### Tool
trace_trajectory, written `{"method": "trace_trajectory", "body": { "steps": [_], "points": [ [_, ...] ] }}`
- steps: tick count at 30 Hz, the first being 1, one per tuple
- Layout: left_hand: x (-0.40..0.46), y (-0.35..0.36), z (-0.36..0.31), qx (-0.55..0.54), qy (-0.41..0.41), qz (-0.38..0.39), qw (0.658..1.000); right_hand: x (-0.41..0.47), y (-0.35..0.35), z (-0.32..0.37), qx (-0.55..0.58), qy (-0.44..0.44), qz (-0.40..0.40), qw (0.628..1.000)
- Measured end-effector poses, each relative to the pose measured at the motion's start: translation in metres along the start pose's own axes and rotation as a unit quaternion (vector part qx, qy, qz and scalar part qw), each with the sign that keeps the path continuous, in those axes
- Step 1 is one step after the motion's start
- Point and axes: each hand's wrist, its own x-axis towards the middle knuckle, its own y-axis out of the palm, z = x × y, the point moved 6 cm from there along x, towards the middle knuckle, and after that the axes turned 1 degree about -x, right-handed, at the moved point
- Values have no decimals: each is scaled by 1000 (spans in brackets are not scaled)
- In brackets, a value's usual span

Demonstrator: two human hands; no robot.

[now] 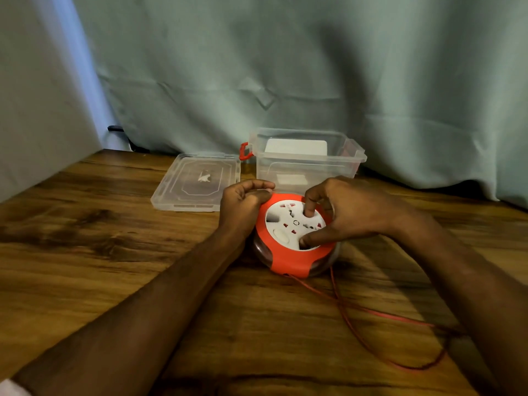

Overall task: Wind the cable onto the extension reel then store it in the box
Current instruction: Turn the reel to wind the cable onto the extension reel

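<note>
Wooden table (114,252) bears reel (288,261) flat, sockets up, seemingly gripped.

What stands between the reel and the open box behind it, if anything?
Nothing visible blocks the way. The reel sits just in front of the box, whose top is open; its lid lies to the box's left. The loose cable trails toward the camera, away from the box.
</note>
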Motion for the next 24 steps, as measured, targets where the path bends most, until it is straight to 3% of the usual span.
{"method": "trace_trajectory", "body": {
  "steps": [17,20,24],
  "points": [
    [0,-1,-2,2,-3,-8,1000,4,-1,3,81,11,-42,996],
    [-1,-1,-3,-7,-1,-7,1000,-2,-5,-1,164,-26,15,986],
    [-1,-1,-3,-9,1,0,1000,-7,-3,6,145,-62,52,986]
  ]
}}
